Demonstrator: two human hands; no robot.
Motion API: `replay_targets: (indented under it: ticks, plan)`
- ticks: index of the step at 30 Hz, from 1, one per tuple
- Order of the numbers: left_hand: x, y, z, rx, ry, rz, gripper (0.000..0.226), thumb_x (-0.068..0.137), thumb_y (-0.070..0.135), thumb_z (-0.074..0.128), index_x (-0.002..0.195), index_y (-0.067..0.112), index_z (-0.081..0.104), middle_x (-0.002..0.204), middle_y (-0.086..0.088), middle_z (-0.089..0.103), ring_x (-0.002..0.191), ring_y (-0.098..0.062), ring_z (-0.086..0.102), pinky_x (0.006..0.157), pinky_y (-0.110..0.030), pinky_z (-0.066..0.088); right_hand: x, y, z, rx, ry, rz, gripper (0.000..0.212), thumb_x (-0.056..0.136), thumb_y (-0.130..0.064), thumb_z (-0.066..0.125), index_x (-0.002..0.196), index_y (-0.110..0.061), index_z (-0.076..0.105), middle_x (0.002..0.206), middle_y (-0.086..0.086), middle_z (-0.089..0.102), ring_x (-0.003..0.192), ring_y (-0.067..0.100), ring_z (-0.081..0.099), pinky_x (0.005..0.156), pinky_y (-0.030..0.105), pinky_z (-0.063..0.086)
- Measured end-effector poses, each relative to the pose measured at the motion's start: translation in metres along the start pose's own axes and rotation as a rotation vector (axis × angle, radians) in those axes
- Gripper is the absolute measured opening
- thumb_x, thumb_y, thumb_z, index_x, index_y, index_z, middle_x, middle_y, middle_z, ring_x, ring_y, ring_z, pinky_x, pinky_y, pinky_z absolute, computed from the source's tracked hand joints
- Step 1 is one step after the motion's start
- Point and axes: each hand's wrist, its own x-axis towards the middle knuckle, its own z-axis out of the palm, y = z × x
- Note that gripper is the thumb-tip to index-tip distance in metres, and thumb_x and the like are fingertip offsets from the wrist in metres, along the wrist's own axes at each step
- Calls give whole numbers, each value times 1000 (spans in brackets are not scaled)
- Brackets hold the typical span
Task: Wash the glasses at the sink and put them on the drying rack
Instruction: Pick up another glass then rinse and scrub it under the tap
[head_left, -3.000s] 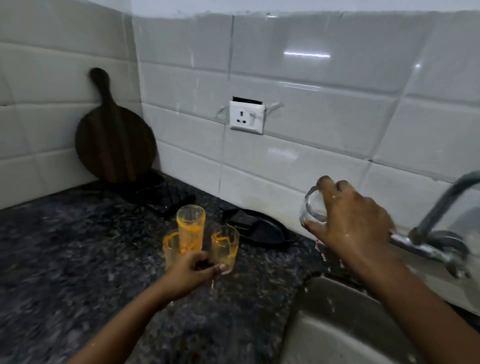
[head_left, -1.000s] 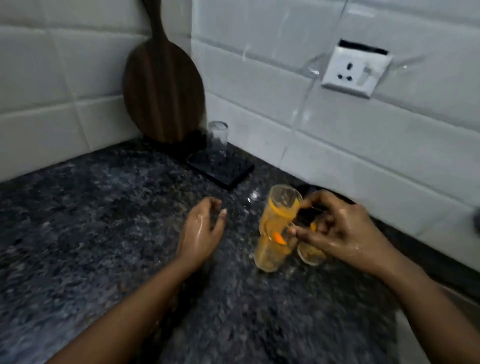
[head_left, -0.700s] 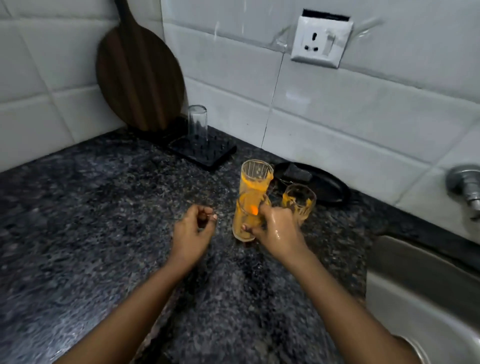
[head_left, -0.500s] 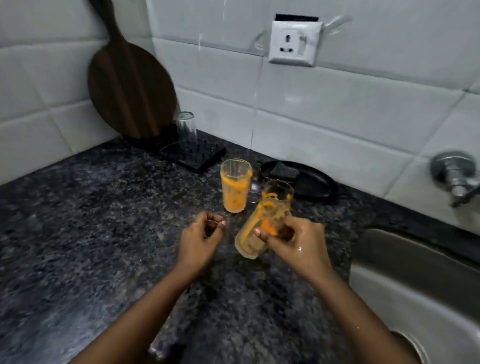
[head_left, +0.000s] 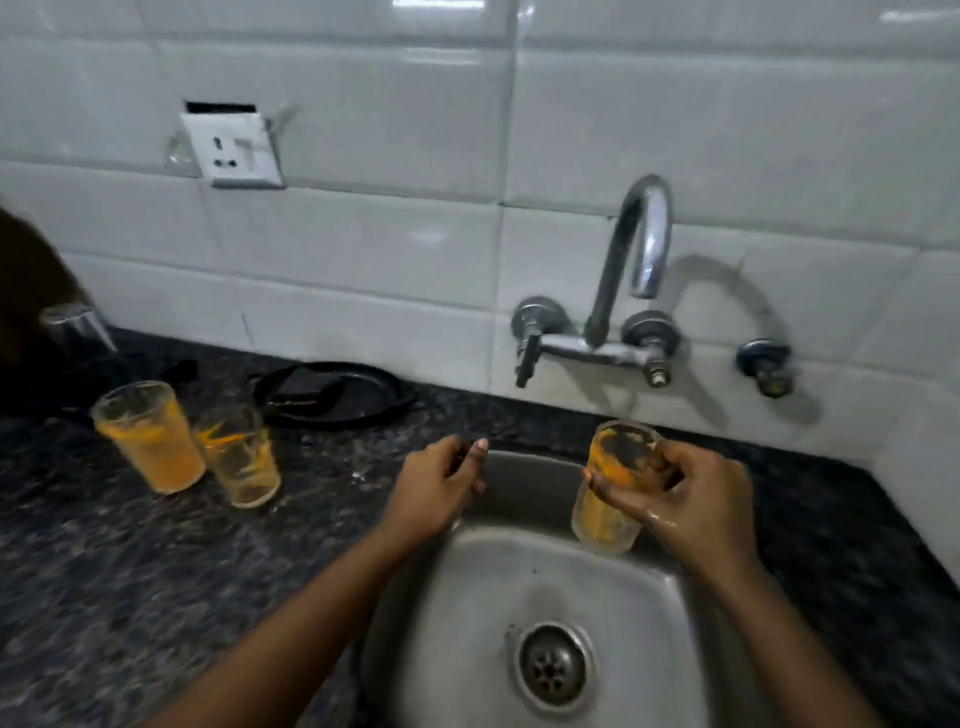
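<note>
- since half a second ago the right hand (head_left: 691, 499) has carried its orange-stained glass (head_left: 610, 488) off the counter to a spot over the sink; two glasses are left behind where three stood together.
- far left edge: a dark wooden board (head_left: 31, 280) leans on the tiled wall; a clear glass (head_left: 78, 325) stands upside down just in front of it, on a dark patch too dim to make out.
- left on the speckled dark counter (head_left: 130, 561): a taller stained glass (head_left: 150, 436) and a shorter stained glass (head_left: 239, 454), both upright, side by side and touching or nearly so, orange film on their walls.
- behind them, near the wall: a black shallow dish (head_left: 363, 402) with a dark block in it.
- wall above: a white socket plate (head_left: 231, 150).
- centre: left hand (head_left: 439, 486) empty, fingers curled loosely inward, thumb against the forefinger, over the sink's left rim.
- steel sink (head_left: 467, 597), drain near the bottom of frame.
- right of centre: right hand's fingers wrap the held glass round its upper half, thumb in front; glass tilted slightly, mouth toward the wall, base over the basin.
- above it: chrome tap (head_left: 634, 249), no water seen at the spout.
</note>
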Motion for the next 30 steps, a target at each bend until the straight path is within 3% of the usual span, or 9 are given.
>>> replay_targets:
  ticks: [3,7,10,13,16,18,21,25,30]
  plan:
    - [38,23,12,230,67,74,40,91,43,48,60,18,46,70,-9,69,69,-27,66,64,-37,52,10,9,-7,8,-46,-95,43,46,-52,86,51,-39,46,53,-13,56,52,8,56,52,26,45]
    - [78,56,26,396,79,15,59,91,58,32,57,11,42,77,-20,62,77,-37,59,59,-34,35,27,7,-4,70,-98,-74,55,43,-68,73,77,-27,64,73,-10,70,70,8,66,65,33,56]
    - [94,72,39,341,71,-88,69,91,62,25,76,2,57,91,-22,64,87,-37,59,67,-35,38,36,4,-2,76,-67,-80,64,42,-63,77,92,-27,63,82,-7,72,77,11,67,70,36,57]
    - [105,66,48,92,103,-233,69,93,57,21,85,1,60,91,-21,66,88,-37,62,72,-37,46,39,-1,0,88,-80,-65,70,44,-52,85,100,-32,49,83,-5,71,78,14,68,72,35,57]
    - [107,66,53,-500,53,-429,69,96,50,16,77,-2,57,71,-22,66,62,-31,60,53,-30,43,42,0,5,124,-104,-5,89,44,-51,86,116,-34,36,87,0,70,82,17,67,74,32,56]
    - [104,67,52,-616,-5,-469,72,95,54,15,83,-2,58,71,-20,65,59,-27,58,52,-27,40,41,3,10,177,-105,67,98,42,-49,88,123,-32,34,92,1,69,85,16,65,75,28,53]
    - [88,54,50,-580,-132,-446,79,90,64,19,90,0,64,73,-14,68,65,-26,62,60,-29,46,38,5,16,245,-119,147,81,42,-41,92,110,-22,52,90,-1,69,83,12,64,71,23,50]
    - [45,24,53,-483,-322,-502,57,95,52,29,83,11,67,71,-4,68,60,-17,58,56,-22,41,30,10,24,390,-177,224,59,39,-37,92,87,-20,63,84,-4,72,78,9,68,70,28,56]
    - [-15,-9,52,-350,-338,-500,41,95,43,40,85,12,65,75,-2,68,60,-12,56,57,-22,38,14,22,34,651,-208,300,54,48,-14,90,95,-20,65,93,0,73,88,16,69,78,37,57]
